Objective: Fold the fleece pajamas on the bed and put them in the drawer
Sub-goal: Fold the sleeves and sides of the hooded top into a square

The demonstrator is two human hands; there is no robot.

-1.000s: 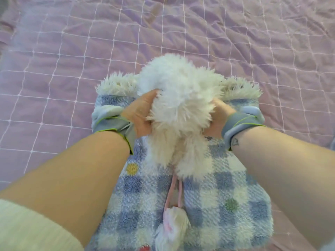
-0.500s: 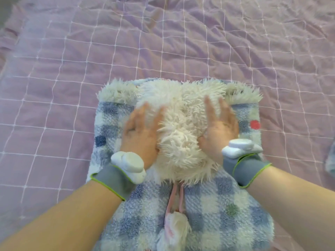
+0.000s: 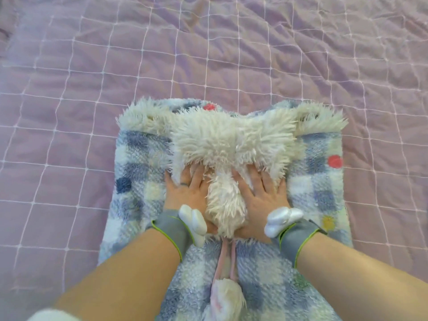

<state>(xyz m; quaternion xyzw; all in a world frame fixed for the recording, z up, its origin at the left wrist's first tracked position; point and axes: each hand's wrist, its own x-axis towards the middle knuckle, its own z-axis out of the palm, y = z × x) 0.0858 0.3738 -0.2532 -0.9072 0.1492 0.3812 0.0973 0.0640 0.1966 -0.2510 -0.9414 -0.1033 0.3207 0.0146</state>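
Note:
The fleece pajamas (image 3: pixel 319 186), blue-and-white checked with coloured dots, lie folded into a rectangle on the bed. A shaggy white fur collar (image 3: pixel 231 140) spreads across the far half. My left hand (image 3: pixel 187 193) and my right hand (image 3: pixel 264 195) lie flat, palms down, fingers apart, either side of a white fur tuft (image 3: pixel 225 205), fingertips under the collar's edge. Pink cords with a white pompom (image 3: pixel 228 295) trail toward me. Both wrists wear grey bands with white trackers.
A lilac quilted bedspread (image 3: pixel 208 54) with a white grid pattern covers the whole bed around the pajamas, wrinkled toward the far side. No drawer is in view.
A second ago both hands gripped the raised fur collar. They laid it down, flattened out, then slid back toward me along the fur.

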